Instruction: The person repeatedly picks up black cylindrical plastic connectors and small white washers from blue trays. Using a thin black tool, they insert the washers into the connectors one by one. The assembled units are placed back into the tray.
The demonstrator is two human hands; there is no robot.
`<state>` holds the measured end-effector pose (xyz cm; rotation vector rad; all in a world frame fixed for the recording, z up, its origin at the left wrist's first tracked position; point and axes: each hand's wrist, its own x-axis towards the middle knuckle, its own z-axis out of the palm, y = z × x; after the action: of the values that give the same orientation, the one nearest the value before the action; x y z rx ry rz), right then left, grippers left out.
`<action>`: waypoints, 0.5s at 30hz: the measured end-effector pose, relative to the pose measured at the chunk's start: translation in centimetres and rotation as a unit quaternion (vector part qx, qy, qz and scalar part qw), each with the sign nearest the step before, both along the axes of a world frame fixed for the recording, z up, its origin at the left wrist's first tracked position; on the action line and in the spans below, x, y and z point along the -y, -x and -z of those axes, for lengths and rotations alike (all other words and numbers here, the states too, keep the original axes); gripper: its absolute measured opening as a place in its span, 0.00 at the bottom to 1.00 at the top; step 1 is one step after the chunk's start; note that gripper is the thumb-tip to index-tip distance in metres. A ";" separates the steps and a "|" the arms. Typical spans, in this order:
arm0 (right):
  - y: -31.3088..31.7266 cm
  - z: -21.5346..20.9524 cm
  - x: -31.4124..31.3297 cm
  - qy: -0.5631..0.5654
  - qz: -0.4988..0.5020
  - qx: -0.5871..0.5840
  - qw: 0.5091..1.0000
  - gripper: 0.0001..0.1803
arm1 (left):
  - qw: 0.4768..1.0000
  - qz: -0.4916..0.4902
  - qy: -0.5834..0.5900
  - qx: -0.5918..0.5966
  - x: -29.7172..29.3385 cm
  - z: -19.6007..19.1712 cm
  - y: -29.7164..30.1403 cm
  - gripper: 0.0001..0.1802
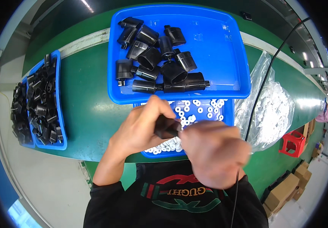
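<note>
Near the table's front edge, my left hand (139, 127) is closed around a black plastic housing (166, 127). My right hand (215, 152) is smeared by motion and meets the housing's right end; its fingers and anything in them cannot be made out. Below both hands lies a blue tray (228, 110) with many small white rings (186, 110), partly hidden by my hands. Just beyond it, a larger blue tray (217, 57) overlaps its far side. Several black housings (149, 57) like the held one lie in the larger tray's left half.
Two blue bins (62, 114) heaped with black parts stand at the left. A clear plastic bag (266, 110) of white pieces lies on the right. A black cable (260, 83) runs down past my right hand. A red stool (293, 143) and cardboard boxes (283, 192) are at the right.
</note>
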<state>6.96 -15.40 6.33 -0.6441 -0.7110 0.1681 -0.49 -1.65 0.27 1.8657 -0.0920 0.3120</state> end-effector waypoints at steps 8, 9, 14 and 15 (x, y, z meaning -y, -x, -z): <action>-3.8 1.8 6.9 0.412 0.049 0.205 0.886 0.06 | 0.996 -0.073 0.038 0.038 -0.9 0.2 0.9 0.30; -4.0 2.7 7.2 0.462 0.094 0.283 0.835 0.07 | 0.996 -0.069 0.040 0.035 -0.9 0.1 0.7 0.30; -3.7 7.1 8.3 0.554 0.213 0.451 0.666 0.10 | 0.996 -0.088 0.002 0.011 -0.6 -0.6 0.2 0.30; -3.7 7.2 8.5 0.560 0.213 0.449 0.663 0.11 | 0.996 -0.085 -0.019 -0.004 -0.9 -1.3 -0.3 0.29</action>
<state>10.66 -23.85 -0.89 -2.1732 -1.3748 -0.2195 -0.19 -0.76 1.53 1.9172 0.0679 0.4223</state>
